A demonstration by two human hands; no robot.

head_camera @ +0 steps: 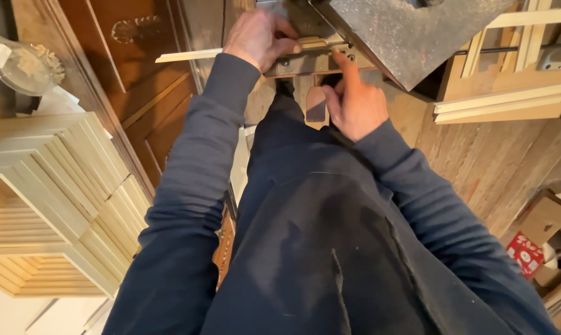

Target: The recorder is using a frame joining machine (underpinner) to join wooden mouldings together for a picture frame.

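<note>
My left hand point(258, 36) grips a thin pale wooden strip point(187, 56) and holds it against the fence of a metal machine point(410, 31) at the top of the view. The strip sticks out to the left of the hand. My right hand point(355, 102) is just below the machine's front edge. Its index finger points up and touches the metal bar point(305, 62) near a bolt, while the other fingers are curled with nothing in them. Both arms wear dark blue sleeves.
Stacks of mitred pale wood frames point(57, 198) stand at the left. A dark wooden cabinet door point(138, 74) is behind them. More wooden mouldings point(503, 99) lie at the upper right. Cardboard boxes and a red package point(525, 251) sit on the plank floor at right.
</note>
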